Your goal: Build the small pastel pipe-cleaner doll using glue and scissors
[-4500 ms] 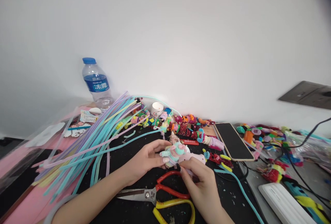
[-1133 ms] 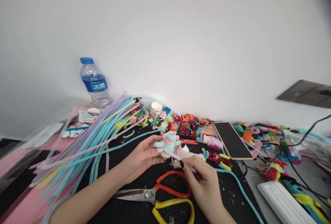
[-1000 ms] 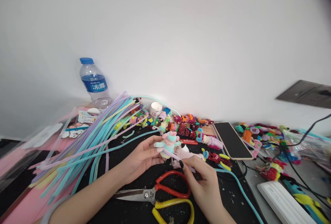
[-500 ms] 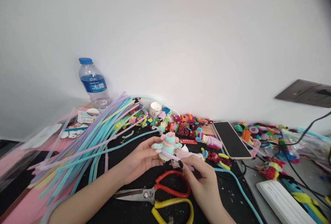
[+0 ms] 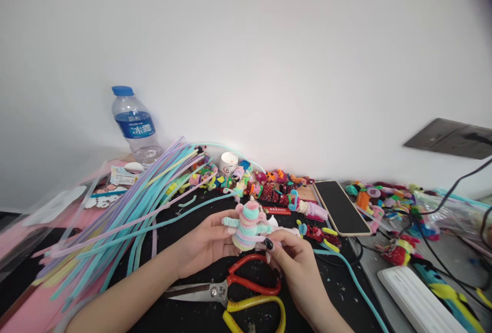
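A small pipe-cleaner figure (image 5: pixel 249 224) in pastel stripes of turquoise, pink, lilac and yellow stands upright between my hands, its arms out to the sides. My left hand (image 5: pixel 200 243) grips it from the left, thumb at its side and fingers behind. My right hand (image 5: pixel 298 264) pinches a short pale lilac pipe-cleaner end (image 5: pixel 259 239) at the figure's lower right, between thumb and forefinger. Scissors (image 5: pixel 219 292) with one red and one yellow handle lie open on the black mat (image 5: pixel 154 302) just below.
Loose pastel pipe cleaners (image 5: pixel 134 210) spread over the left side. Finished-looking fuzzy figures (image 5: pixel 269 192) line the wall behind a phone (image 5: pixel 340 207). A water bottle (image 5: pixel 136 128), small paper cup (image 5: pixel 229 163), white power strip (image 5: pixel 417 297) and black cables (image 5: pixel 426 230) surround the work area.
The view has shifted slightly right. The figure now sits a little lower and more upright to the camera, with the right thumb closer on the lilac end.
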`<action>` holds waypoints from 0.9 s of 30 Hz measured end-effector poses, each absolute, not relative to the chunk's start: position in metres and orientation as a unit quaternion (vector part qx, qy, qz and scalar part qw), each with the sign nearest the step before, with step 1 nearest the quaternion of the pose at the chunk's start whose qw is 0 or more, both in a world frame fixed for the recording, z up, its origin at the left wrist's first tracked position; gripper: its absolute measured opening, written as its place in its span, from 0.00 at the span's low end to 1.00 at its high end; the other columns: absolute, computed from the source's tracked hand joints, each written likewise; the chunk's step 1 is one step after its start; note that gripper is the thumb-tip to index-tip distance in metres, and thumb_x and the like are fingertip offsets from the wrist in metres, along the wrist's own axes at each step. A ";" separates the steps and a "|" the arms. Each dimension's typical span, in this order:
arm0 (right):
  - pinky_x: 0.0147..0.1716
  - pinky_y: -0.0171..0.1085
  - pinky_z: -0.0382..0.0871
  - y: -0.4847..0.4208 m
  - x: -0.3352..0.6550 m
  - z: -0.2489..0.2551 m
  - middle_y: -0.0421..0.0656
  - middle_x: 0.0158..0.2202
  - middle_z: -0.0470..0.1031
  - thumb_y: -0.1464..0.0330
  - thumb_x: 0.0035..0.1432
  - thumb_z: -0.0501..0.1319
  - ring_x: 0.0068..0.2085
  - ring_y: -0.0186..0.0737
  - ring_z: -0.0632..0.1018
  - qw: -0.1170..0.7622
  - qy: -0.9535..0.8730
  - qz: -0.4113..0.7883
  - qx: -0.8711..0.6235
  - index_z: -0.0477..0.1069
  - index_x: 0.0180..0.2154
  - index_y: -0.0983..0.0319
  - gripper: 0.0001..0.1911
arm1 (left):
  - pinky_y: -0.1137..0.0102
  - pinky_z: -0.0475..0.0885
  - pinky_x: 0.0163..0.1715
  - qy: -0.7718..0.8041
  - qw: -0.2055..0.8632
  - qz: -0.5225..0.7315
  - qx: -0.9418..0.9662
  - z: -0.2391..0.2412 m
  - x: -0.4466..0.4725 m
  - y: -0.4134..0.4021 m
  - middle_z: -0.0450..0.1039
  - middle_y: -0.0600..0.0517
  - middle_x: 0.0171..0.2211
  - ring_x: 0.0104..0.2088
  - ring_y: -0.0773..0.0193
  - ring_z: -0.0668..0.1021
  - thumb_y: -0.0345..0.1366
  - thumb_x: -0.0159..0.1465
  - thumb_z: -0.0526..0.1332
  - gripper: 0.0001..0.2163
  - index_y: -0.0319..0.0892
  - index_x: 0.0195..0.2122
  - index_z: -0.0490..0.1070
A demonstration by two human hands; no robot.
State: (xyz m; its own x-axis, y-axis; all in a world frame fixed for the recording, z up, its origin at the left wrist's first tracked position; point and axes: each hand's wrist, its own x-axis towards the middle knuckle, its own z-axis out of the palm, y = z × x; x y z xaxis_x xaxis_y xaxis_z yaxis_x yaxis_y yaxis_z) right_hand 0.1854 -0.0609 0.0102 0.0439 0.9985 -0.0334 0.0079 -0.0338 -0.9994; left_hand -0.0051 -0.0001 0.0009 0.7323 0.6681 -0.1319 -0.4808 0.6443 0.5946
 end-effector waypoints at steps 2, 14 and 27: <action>0.18 0.29 0.49 -0.061 0.184 0.009 0.36 0.17 0.65 0.60 0.52 0.64 0.19 0.28 0.59 0.506 -0.461 0.517 -0.514 0.72 0.26 0.64 0.13 | 0.68 0.70 0.41 0.162 0.893 0.319 0.273 0.002 -0.005 0.000 0.77 0.45 0.43 0.40 0.60 0.78 0.26 0.57 0.61 0.15 0.38 0.46 0.72; 0.16 0.28 0.50 -0.060 0.183 0.005 0.35 0.16 0.64 0.61 0.50 0.66 0.17 0.26 0.59 0.504 -0.439 0.566 -0.483 0.71 0.24 0.65 0.14 | 0.65 0.69 0.44 0.169 0.892 0.295 0.297 -0.004 -0.008 -0.001 0.76 0.46 0.41 0.40 0.60 0.77 0.27 0.57 0.61 0.15 0.38 0.46 0.72; 0.18 0.29 0.50 -0.061 0.186 0.002 0.36 0.16 0.66 0.62 0.51 0.65 0.18 0.27 0.60 0.486 -0.463 0.556 -0.490 0.69 0.22 0.64 0.14 | 0.66 0.70 0.42 0.174 0.894 0.277 0.307 -0.003 -0.008 -0.001 0.77 0.48 0.38 0.40 0.59 0.77 0.27 0.55 0.61 0.16 0.40 0.46 0.74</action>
